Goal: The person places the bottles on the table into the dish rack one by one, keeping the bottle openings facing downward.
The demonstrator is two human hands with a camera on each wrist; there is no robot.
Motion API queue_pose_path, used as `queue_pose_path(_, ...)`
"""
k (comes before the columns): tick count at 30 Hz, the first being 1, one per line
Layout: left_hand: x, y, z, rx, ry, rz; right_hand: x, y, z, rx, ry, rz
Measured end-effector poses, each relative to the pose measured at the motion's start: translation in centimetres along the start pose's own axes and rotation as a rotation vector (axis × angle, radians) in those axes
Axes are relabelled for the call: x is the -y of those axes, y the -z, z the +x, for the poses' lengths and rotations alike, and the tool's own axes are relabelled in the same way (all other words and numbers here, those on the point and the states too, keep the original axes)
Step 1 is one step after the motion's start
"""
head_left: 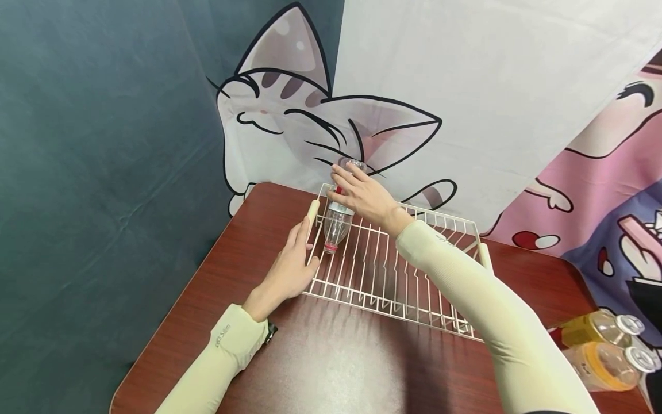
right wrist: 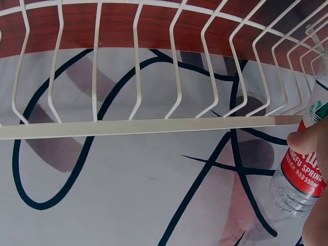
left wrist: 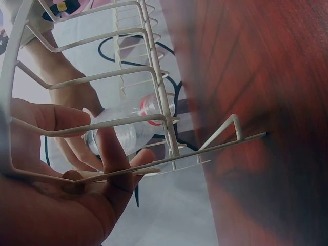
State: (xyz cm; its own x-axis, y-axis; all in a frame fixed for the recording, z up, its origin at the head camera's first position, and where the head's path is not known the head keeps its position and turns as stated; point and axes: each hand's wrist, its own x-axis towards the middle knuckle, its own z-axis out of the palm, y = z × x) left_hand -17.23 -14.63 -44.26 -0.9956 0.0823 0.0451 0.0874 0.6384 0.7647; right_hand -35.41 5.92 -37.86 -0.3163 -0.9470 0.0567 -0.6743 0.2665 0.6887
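A clear plastic water bottle (head_left: 337, 227) with a red label stands cap down in the white wire rack (head_left: 393, 307), near its left end. My right hand (head_left: 366, 198) holds the bottle by its label, with the bottle's base (head_left: 354, 165) rising above the fingers. In the right wrist view, the thumb lies across the red label (right wrist: 303, 171). My left hand (head_left: 292, 261) grips the rack's left end, just below the cream handle (head_left: 312, 211). Fingers (left wrist: 114, 148) wrap through the rack's wires in the left wrist view, with the bottle's red cap (left wrist: 149, 108) behind them.
The rack rests on a brown wooden table (head_left: 217, 276). Two bottles with silver lids, a yellow one (head_left: 589, 329) and an orange-banded one (head_left: 602, 368), are at the right edge. A cat-print cloth (head_left: 496, 115) hangs close behind the rack.
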Motion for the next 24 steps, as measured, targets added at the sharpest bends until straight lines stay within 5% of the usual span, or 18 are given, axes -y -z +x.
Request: queue_pose_path(24,0.04,0.05,-0.02,0.0,0.001,-0.008,0.3,-0.65,0.61,0.034,-0.017,0.063)
